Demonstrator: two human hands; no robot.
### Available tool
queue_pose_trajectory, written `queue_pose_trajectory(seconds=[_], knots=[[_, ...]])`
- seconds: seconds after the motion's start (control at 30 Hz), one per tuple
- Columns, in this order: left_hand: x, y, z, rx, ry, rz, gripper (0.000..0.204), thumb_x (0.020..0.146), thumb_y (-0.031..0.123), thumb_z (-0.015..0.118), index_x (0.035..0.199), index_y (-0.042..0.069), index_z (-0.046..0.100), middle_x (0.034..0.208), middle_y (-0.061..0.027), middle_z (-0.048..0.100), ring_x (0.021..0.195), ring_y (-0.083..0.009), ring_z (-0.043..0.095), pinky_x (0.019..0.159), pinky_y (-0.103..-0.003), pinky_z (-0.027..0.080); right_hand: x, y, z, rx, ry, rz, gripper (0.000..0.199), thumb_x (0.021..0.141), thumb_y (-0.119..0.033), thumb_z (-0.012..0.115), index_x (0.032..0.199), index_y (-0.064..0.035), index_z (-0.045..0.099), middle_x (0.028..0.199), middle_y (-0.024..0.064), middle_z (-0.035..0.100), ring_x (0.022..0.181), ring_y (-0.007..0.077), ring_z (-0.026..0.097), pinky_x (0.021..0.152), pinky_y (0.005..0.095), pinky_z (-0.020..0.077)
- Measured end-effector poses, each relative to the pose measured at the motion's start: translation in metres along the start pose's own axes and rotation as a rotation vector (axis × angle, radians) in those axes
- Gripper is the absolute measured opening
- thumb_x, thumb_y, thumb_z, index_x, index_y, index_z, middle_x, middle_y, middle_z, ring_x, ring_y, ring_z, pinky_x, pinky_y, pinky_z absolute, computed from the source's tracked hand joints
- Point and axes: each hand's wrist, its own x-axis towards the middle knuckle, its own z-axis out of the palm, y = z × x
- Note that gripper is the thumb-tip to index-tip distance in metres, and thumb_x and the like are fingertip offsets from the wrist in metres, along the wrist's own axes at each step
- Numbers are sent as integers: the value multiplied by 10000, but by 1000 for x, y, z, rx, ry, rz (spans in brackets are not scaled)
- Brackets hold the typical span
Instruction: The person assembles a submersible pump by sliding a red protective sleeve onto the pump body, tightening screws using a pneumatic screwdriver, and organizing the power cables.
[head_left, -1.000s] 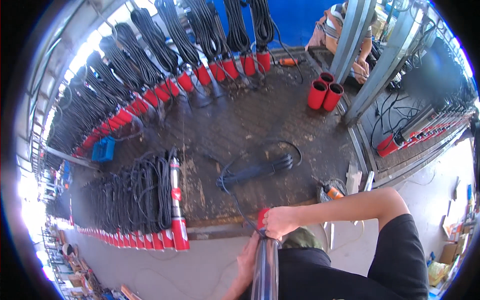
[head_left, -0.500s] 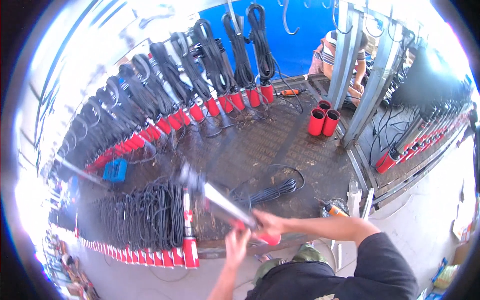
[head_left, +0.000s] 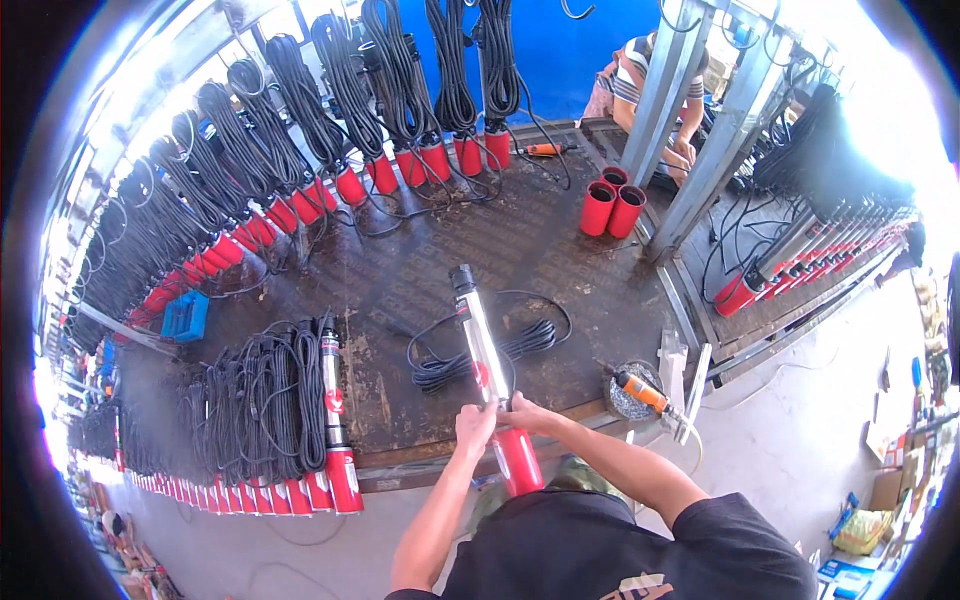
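Note:
A slim submersible pump (head_left: pixel 482 350), a silver tube with a black top and a red lower end, stands tilted against the table's front edge, its red end close to my body. My left hand (head_left: pixel 475 425) is closed round the tube from the left, just above the red part. From the right my right hand (head_left: pixel 527 416) grips it at about the same height, thumb near the other. Behind the tube a coiled black cable (head_left: pixel 530 340) lies on the worn dark table (head_left: pixel 390 390), passing on both sides of it. Whether it joins this pump I cannot tell.
Several cabled pumps (head_left: pixel 335 400) lie in a row at left. More (head_left: pixel 345 185) stand along the back. Three red cups (head_left: pixel 612 205) stand near a metal post (head_left: pixel 665 90). An orange tool (head_left: pixel 640 390) rests on a round pad at right. A co-worker (head_left: pixel 640 80) works beyond.
The pump has swung from a blurred leftward slant to nearly upright in view, and its red end has come toward my body. Both hands remain on it. The view has shifted slightly.

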Motion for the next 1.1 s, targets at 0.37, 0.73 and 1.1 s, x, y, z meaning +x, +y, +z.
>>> queue_pose_trajectory(seconds=[0.37, 0.73, 1.1], knots=[[-5, -20, 4, 49, 172, 406, 290, 807, 286, 783, 857, 0, 772, 727, -126, 743, 672, -201, 726, 641, -358, 536, 18, 30, -28, 517, -319, -49, 478, 1001, -394, 623, 1264, 4, 587, 1015, 20, 628, 923, 112, 572, 851, 301, 489], [-29, -30, 62, 177, 534, 492, 439, 906, 177, 659, 1223, -118, 588, 1099, -309, 664, 1024, -464, 642, 915, -467, 508, 21, 37, -21, -740, -26, -598, 446, 980, -263, 566, 1283, 64, 555, 1000, 333, 552, 877, 446, 639, 777, 449, 531], [-43, -2, 66, 967, 395, 497, 876, 766, 374, 769, 1329, -218, 453, 1317, -389, 530, 1248, -530, 499, 1099, -578, 343, 14, 14, -35, 210, -36, -89, 463, 902, -370, 747, 1035, 63, 654, 842, 77, 669, 739, 109, 588, 596, 294, 491]])
